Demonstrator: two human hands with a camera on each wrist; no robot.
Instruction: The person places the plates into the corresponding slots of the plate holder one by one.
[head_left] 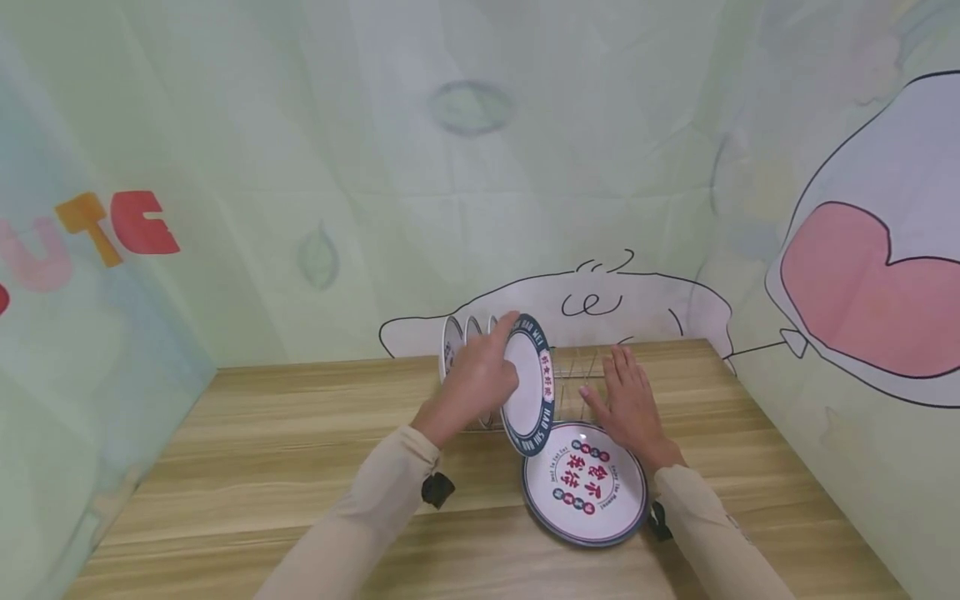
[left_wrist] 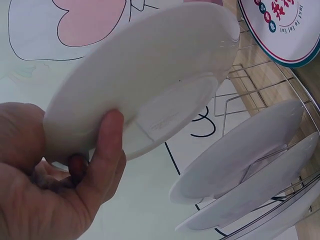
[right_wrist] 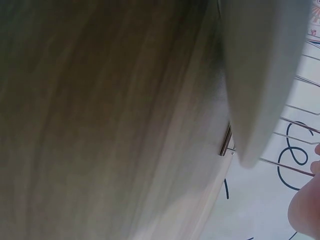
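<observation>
At the rack [head_left: 576,375], left hand [head_left: 474,379] pinches a plate [head_left: 527,383]; right hand [head_left: 632,408] straight-fingered, gripping nothing. I judge mid-transfer; next needs steady tilt.

The raised plate [head_left: 531,387] and the near plate [head_left: 585,483] have a smooth, glossy, ceramic-like finish; the rack [head_left: 573,375] is of smooth, shiny metal wire. The tabletop [head_left: 315,450] shows smooth wood grain with a low sheen. The far backdrop [head_left: 360,208] is a matt, lightly creased, cloth-like sheet, and the near sleeves [head_left: 360,508] are matt, soft-looking cloth.
</observation>
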